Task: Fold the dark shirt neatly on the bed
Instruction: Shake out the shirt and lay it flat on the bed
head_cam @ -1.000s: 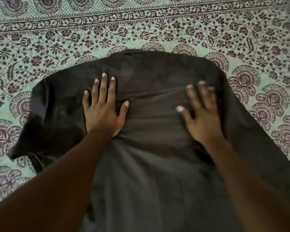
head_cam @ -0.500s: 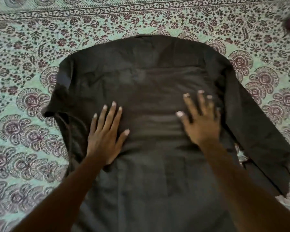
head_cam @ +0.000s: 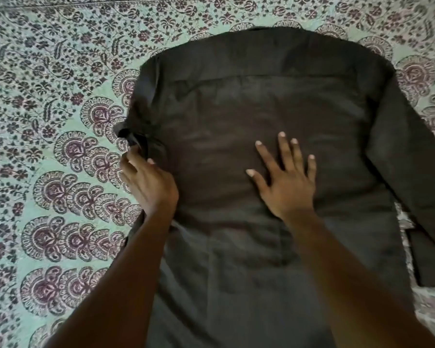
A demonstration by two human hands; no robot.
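The dark shirt (head_cam: 261, 101) lies back-up on the bed, collar at the far end and hem toward me. Its right sleeve (head_cam: 412, 177) runs down the right side, spread flat. The left sleeve is bunched against the shirt's left edge. My left hand (head_cam: 148, 182) is at that left edge, fingers pinching the bunched sleeve cuff (head_cam: 133, 140). My right hand (head_cam: 286, 179) rests flat on the middle of the shirt's back, fingers spread, holding nothing.
The bed is covered by a pale green sheet (head_cam: 48, 121) printed with dark maroon floral and fan motifs. Bare sheet shows to the left, beyond the collar and at the right edge (head_cam: 432, 312).
My left hand has slid off the shirt's back to the left edge and closed on the bunched sleeve. My right hand moved toward the middle. The view shifted left.
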